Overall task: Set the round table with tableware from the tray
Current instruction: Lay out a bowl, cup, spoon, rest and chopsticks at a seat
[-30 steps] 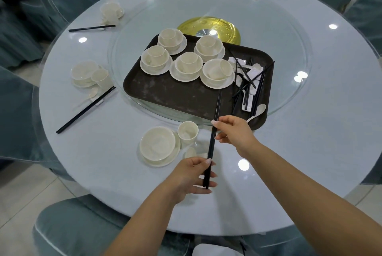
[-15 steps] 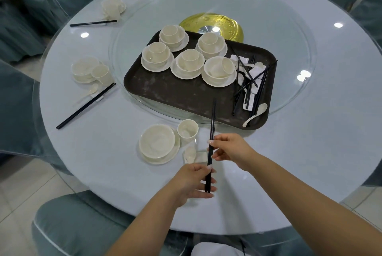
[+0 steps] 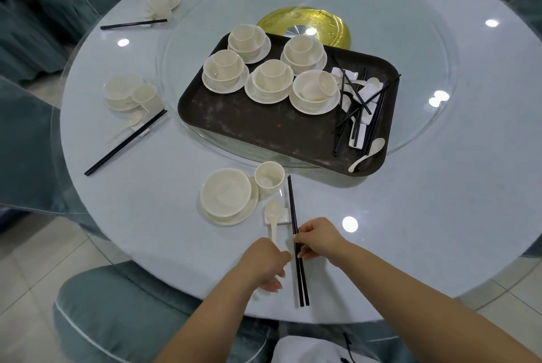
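Head view: 5 bowl sets are sitting on the brown tray (image 3: 264, 134). Right hand (image 3: 318, 238) is pinching the black chopsticks (image 3: 296, 233) beside the spoon (image 3: 273, 217); left hand (image 3: 265, 264) is hanging loosely curled, holding nothing.

The chopsticks (image 3: 296, 233) under my fingers are plain glossy black. At ten o'clock from them my bowl and saucer (image 3: 227, 197) are cream, like the cup (image 3: 269, 178) and the spoon (image 3: 273, 217). At twelve o'clock the tray (image 3: 264, 131) is dark brown, smudged with pale dusty marks, carrying cream cup sets (image 3: 269, 79) and white rests (image 3: 368, 90). Behind it sits a gold disc (image 3: 305, 25) with a silver centre. The table (image 3: 440, 186) is pale blue-grey.
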Motion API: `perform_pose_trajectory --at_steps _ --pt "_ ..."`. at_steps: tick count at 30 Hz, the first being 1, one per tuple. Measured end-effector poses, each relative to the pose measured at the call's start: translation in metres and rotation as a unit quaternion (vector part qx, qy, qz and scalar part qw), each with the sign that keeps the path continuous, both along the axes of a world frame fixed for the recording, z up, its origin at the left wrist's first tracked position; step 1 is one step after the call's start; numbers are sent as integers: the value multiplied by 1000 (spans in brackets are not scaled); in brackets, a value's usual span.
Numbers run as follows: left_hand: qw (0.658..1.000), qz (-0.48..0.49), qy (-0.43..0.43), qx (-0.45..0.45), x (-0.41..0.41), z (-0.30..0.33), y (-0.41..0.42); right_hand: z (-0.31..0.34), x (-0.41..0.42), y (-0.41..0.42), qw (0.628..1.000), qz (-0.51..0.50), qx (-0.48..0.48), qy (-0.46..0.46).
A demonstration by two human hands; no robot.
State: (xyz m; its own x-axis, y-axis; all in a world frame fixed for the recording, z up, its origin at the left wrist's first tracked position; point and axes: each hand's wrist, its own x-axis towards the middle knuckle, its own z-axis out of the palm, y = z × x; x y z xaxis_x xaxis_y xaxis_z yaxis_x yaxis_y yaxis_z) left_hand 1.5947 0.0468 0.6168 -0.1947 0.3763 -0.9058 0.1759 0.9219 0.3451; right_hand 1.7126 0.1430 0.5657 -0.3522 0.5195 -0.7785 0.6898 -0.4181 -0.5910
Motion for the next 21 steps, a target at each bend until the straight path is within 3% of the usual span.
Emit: perform_pose_trajectory --at_steps 6,21 --pt "1000 -12 27 -9 -2 -2 -3 -7 -6 -7 999 -2 30 -23" --pt "995 14 71 75 -6 -8 -4 -5 -10 -5 999 -26 27 -34"
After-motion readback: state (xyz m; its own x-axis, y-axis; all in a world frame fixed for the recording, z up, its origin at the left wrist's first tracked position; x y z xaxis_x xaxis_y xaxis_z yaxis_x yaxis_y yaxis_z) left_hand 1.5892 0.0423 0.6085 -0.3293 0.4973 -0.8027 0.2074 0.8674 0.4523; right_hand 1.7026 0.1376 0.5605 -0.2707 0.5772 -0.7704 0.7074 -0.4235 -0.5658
